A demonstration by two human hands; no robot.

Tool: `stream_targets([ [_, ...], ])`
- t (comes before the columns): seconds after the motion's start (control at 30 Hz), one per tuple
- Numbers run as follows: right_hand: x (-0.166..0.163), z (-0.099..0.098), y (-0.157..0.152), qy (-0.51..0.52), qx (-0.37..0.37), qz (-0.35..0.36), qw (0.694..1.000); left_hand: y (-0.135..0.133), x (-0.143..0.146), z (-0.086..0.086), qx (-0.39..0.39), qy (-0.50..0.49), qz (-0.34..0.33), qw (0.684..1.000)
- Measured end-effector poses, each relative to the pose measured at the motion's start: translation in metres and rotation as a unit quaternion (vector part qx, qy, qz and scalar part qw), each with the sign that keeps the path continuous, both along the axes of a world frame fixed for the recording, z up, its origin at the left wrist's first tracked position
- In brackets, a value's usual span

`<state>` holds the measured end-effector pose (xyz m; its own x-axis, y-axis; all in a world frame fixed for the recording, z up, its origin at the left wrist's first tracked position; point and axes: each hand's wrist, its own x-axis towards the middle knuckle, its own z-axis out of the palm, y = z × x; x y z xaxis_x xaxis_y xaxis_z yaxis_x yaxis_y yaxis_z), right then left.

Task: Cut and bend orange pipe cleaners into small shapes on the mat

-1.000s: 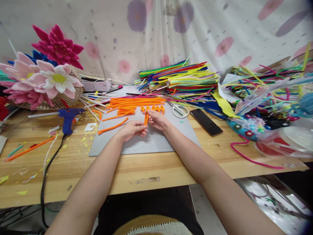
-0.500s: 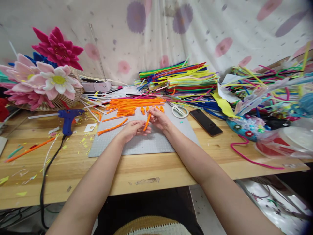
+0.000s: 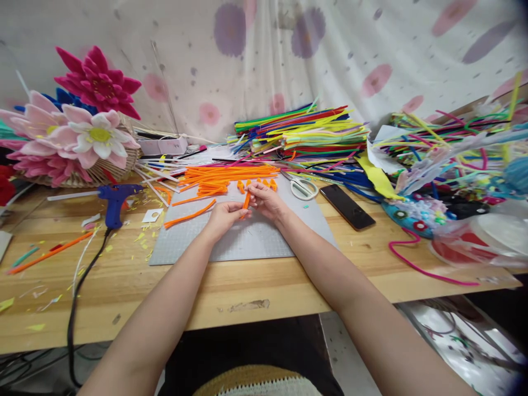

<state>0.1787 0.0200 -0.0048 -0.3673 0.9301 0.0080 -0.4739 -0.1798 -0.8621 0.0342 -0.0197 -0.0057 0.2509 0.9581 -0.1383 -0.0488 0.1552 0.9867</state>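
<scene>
Both my hands meet over a grey cutting mat (image 3: 247,242) on the wooden table. My left hand (image 3: 225,217) and my right hand (image 3: 266,201) each pinch the same short orange pipe cleaner piece (image 3: 246,200), which stands nearly upright between them. Just beyond my fingers lie several small folded orange pieces (image 3: 264,183) and a pile of straight orange pipe cleaners (image 3: 223,175). One curved orange stem (image 3: 190,213) lies on the mat to the left of my left hand.
White scissors (image 3: 304,187) and a black phone (image 3: 347,205) lie right of the mat. A blue glue gun (image 3: 115,198) with its black cord sits left. Felt flowers (image 3: 78,132) stand far left; stacks of coloured pipe cleaners (image 3: 305,132) fill the back and right.
The orange piece, tilted and held mainly by my right hand half a second ago, is now upright and pinched by both hands, which have drawn closer together.
</scene>
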Motion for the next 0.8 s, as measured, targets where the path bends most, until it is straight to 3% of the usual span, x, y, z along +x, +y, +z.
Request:
stream_targets([
  [0.3,-0.003,0.006,-0.002,0.009,-0.018,-0.112,0.993,-0.003,0.015,-0.001,-0.006,-0.036,0.032,0.999],
  [0.6,-0.002,0.007,-0.002,-0.02,0.006,-0.116,0.993,-0.006,0.018,-0.002,-0.004,-0.012,0.027,1.0],
  [0.8,-0.003,0.001,0.0,-0.017,0.008,-0.065,0.998,-0.007,0.014,0.001,-0.015,-0.011,0.064,0.998],
])
